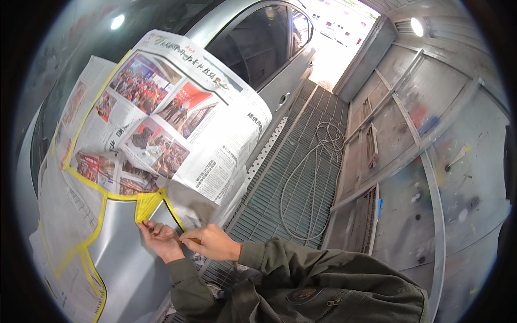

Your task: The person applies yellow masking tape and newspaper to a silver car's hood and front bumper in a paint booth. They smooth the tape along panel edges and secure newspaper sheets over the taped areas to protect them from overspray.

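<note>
Newspaper masking sheets [194, 149] cover part of a silver car, edged with yellow masking tape [87, 181]. A bare silver car panel [129, 246] shows below them. My left hand [161, 238] is palm up over this panel, its fingertips at the lower end of a patch of overlapping yellow tape strips [147, 205]. Just right of it, my right hand [212, 242] has its fingers curled around a small yellowish thing, perhaps a tape roll, mostly hidden by the fingers. A tape line on the panel's right edge runs down to between the hands.
The car's side with its door handle [283, 101] extends away at the top. Right of the car is a metal floor grating [262, 206] with a loosely coiled hose [282, 194] on it. A paint-stained metal wall [408, 214] with frame bars stands at the right.
</note>
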